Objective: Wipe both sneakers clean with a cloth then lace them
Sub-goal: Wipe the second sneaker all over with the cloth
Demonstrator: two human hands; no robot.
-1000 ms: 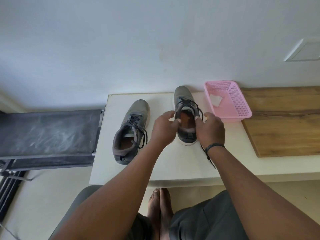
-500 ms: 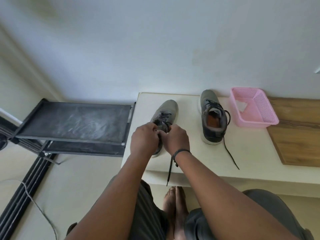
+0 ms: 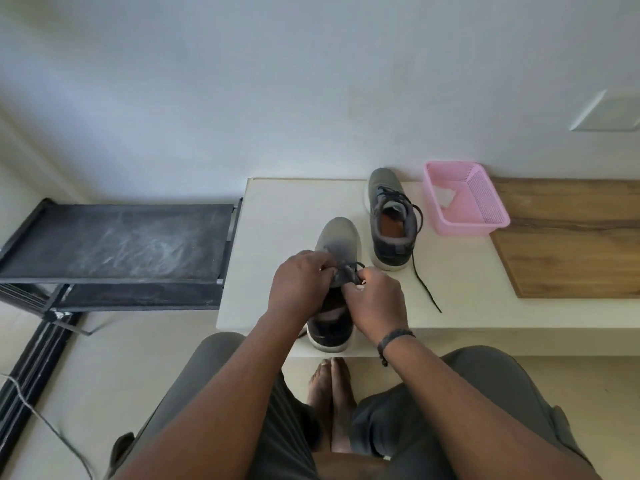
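The near sneaker [image 3: 337, 258] has been drawn to the table [image 3: 467, 306] edge – its laces [image 3: 349, 275] are pinched by the left hand [image 3: 299, 282] and right hand [image 3: 375, 303]. Beyond the grip, the other sneaker [image 3: 389, 220] has been left with a lace trailing – lacing seems underway.

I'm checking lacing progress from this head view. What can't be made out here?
- Head view: laces of the near sneaker under the left hand and right hand; knotted or not, cannot tell.
- Head view: its tongue and eyelets, hidden by both hands.
- Head view: white piece in the pink basket; too small to identify as cloth.
- Head view: far sneaker: cleanliness of its sides, not visible from above.
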